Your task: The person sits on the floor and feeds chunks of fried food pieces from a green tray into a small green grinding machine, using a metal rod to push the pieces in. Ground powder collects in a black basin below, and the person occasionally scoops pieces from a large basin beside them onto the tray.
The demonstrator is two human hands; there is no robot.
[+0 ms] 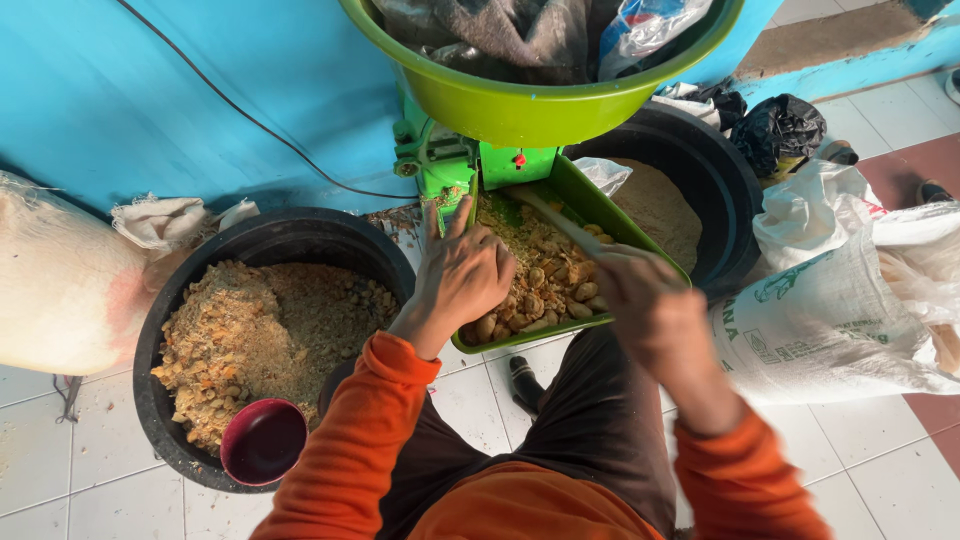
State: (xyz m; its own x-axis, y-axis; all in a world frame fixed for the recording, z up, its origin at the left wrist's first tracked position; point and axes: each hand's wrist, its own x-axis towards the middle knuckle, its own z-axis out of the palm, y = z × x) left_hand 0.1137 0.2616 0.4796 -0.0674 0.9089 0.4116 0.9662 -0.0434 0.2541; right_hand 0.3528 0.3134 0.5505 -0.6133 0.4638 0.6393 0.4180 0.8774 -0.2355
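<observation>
A: The left hand point(462, 275) lies flat in the green feed tray point(588, 205), fingers spread open over the pile of brown nuts and crumbs point(545, 280), pressing rather than gripping.

B: And the right hand point(640, 295) is blurred. Its fingers look closed round a pale stick point(560, 222) that slants up the tray toward the green machine point(440, 160).

A: So the material sits in the tray, between both hands, with the chute mouth just beyond the left fingertips.

B: That is the worry. Those fingertips point straight at the machine's opening; if the hand slides further up with the feed, it could get caught.

A: The stick is the safer tool there. But it is moving fast, judging by the blur, and it could knock nuts over the tray's low rim onto the tiled floor point(480, 400).

B: To the left stands a black tub point(290, 235) heaped with ground meal, a dark red bowl point(263, 441) resting at its near edge.

A: A second black tub point(720, 170) sits on the right with finer meal inside, beside white sacks point(830, 310).

B: Overhead, a big green basin point(540, 110) perches on the machine, stuffed with cloth and plastic. It looks top-heavy; a hard jolt might tip it.

A: A black cable point(250, 120) runs across the blue wall point(200, 70) as well, well apart from both hands.
</observation>
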